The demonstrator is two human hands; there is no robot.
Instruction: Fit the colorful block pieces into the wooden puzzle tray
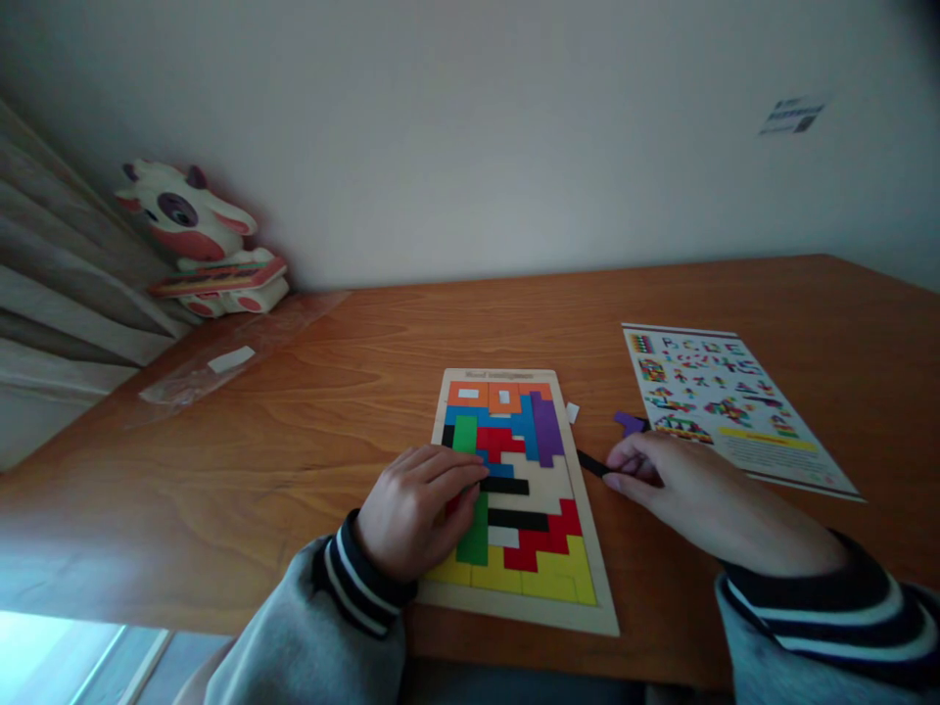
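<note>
A wooden puzzle board (602,602) lies on the desk, partly filled with coloured block pieces in orange, blue, green, red, purple, black and yellow. My left hand (418,509) rests on the board's left side, fingers curled over the pieces, fingertips touching a black piece (506,486) in the middle. My right hand (682,485) lies on the desk just right of the board, fingers pinched on another black piece (589,462) at the board's edge. A purple piece (630,423) lies loose just beyond that hand.
A printed pattern sheet (734,406) lies to the right on the wooden desk (330,411). A plush cow toy (202,240) sits at the back left by a curtain, with a clear plastic bag (235,357) in front of it. A small white scrap (572,412) lies beside the board.
</note>
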